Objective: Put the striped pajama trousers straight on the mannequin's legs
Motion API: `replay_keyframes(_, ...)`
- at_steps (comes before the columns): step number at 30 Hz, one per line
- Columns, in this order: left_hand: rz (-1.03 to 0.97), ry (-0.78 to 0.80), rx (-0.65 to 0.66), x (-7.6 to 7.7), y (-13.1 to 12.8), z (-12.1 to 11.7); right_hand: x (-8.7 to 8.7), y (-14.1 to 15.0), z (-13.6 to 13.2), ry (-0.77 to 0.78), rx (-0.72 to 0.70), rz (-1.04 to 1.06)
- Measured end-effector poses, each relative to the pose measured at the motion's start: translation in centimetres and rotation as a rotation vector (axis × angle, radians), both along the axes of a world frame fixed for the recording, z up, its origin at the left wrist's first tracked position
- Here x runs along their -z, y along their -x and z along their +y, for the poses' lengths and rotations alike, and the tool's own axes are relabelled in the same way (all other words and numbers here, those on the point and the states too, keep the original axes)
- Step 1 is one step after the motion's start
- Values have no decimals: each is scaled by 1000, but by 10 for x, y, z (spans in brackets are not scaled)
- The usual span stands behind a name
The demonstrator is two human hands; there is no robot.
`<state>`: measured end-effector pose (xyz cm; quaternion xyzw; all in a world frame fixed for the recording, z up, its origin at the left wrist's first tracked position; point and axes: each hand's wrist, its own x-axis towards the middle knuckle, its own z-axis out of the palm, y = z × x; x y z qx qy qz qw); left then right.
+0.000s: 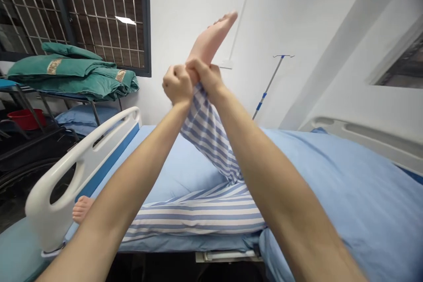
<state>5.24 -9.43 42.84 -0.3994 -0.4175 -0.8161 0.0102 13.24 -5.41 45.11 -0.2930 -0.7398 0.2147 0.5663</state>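
Note:
A figure in blue-and-white striped trousers (pixel 208 141) lies on a hospital bed, most likely a training manikin. One leg is raised, its bare foot (pixel 211 39) pointing up toward the wall. My left hand (pixel 176 84) and my right hand (pixel 206 77) are both closed around the ankle, at the hem of the trouser leg. The other leg (pixel 198 213) lies flat along the mattress, its foot (pixel 82 208) beside the left side rail.
The bed has a light blue sheet (pixel 330 172) and white side rails (pixel 66 172). Folded green blankets (pixel 72 72) lie on a rack at the left, with a red basin (pixel 24 118) below. An IV pole (pixel 269 83) stands by the white wall.

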Motion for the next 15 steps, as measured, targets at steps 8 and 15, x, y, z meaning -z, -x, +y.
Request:
replay_keyframes(8,-12,-6,8,2,-1,-23,3,4,-16,-27,26,-9)
replay_keyframes(15,-208,80,-79,96,95,-27,76,99,-52,142,-77,-193)
